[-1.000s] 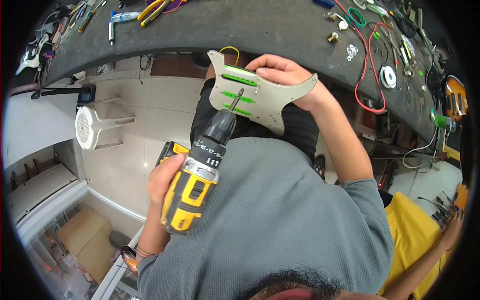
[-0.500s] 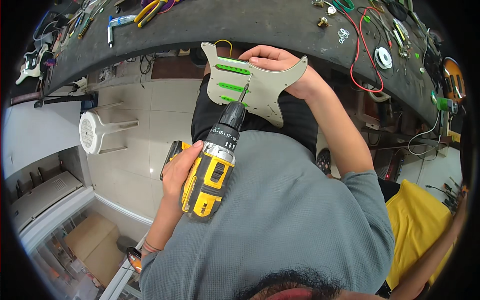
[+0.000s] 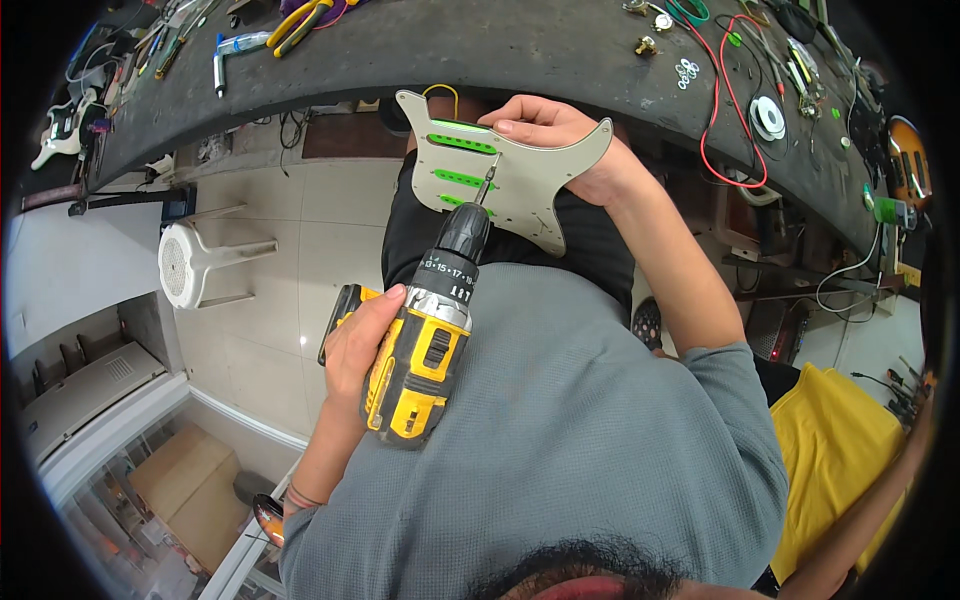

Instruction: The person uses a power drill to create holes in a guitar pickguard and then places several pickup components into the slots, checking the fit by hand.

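My left hand (image 3: 352, 345) grips a yellow and black cordless drill (image 3: 425, 350) held above my lap. Its bit tip touches a pale cream guitar pickguard (image 3: 545, 175) that carries three green pickups (image 3: 462, 143). The bit rests between the middle and lower pickups. My right hand (image 3: 550, 125) holds the pickguard by its upper edge, just in front of the dark workbench (image 3: 480, 45). I wear a grey shirt and black shorts.
The workbench holds yellow-handled pliers (image 3: 305, 15), a red wire (image 3: 725, 95), a solder spool (image 3: 768, 115) and small parts. A white plastic stool (image 3: 195, 262) and a cardboard box (image 3: 185, 480) are on the tiled floor at left. A person in a yellow shirt (image 3: 835, 450) is at right.
The drill has moved slightly up and right while its bit stays on the pickguard. The pickguard has turned a little in my right hand.
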`<state>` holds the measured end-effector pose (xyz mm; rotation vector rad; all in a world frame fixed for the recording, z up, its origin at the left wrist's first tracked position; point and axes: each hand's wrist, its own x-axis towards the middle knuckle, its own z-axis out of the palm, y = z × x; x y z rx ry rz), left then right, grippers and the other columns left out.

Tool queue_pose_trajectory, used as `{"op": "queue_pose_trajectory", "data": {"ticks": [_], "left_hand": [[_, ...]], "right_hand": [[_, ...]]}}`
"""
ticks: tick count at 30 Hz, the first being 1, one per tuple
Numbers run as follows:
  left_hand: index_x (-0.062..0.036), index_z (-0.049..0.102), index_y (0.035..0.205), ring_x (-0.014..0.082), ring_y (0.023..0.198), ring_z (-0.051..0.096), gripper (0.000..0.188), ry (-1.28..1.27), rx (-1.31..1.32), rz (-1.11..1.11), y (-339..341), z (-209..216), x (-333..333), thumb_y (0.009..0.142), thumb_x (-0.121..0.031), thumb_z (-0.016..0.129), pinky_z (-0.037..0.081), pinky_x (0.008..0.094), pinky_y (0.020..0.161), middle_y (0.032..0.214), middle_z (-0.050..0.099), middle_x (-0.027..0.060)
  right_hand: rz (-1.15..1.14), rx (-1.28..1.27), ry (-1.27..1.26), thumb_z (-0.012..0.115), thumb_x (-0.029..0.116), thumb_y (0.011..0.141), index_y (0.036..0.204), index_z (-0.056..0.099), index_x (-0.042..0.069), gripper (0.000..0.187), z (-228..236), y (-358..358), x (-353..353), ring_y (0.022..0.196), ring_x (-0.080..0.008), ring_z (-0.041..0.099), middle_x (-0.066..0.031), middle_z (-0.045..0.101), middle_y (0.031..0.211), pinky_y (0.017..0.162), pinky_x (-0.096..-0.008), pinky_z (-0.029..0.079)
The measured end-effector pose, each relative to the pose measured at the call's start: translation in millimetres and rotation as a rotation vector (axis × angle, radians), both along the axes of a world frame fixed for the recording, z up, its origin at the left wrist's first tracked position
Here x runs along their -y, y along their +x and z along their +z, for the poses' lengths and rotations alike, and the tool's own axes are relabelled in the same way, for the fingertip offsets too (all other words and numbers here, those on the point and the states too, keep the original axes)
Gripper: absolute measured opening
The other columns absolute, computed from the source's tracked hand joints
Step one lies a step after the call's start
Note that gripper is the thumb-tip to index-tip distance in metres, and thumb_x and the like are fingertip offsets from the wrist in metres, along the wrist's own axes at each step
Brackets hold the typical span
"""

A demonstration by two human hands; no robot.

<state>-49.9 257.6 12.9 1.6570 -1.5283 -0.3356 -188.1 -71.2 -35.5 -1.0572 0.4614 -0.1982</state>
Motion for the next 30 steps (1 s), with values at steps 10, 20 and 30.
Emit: {"op": "queue_pose_trajectory", "data": {"ticks": [10, 20, 30], "left_hand": [[-0.0012, 0.053, 0.151, 0.0255, 0.102, 0.075, 0.047, 0.037, -0.077, -0.03, 0, -1, -5, 0.106, -0.006, 0.062, 0.063, 0.0324, 0.087, 0.123, 0.069, 0.0232], [-0.0046, 0.055, 0.15, 0.0212, 0.097, 0.075, 0.041, 0.093, -0.166, 0.003, -2, -3, -9, 0.11, -0.008, 0.057, 0.063, 0.0301, 0.083, 0.12, 0.071, 0.0211], [-0.0034, 0.058, 0.146, 0.0187, 0.093, 0.075, 0.036, 0.223, -0.219, 0.043, -3, -6, -15, 0.112, -0.014, 0.055, 0.062, 0.0287, 0.081, 0.117, 0.072, 0.0195]], "right_hand": [[-0.034, -0.021, 0.027, 0.081, 0.03, 0.098, 0.104, 0.069, 0.006, 0.028, -6, -2, 2, 0.083, -0.0092, 0.065, -0.0018, 0.071, 0.091, 0.071, -0.0262, 0.052], [-0.038, 0.008, 0.013, 0.082, 0.029, 0.098, 0.101, 0.068, 0.005, 0.028, -6, -3, 1, 0.081, -0.0088, 0.066, -0.0027, 0.072, 0.09, 0.071, -0.0246, 0.051], [-0.057, -0.006, 0.031, 0.08, 0.026, 0.099, 0.1, 0.068, 0.006, 0.024, -6, -3, -6, 0.081, -0.0082, 0.066, -0.0026, 0.072, 0.09, 0.071, -0.0237, 0.051]]}}
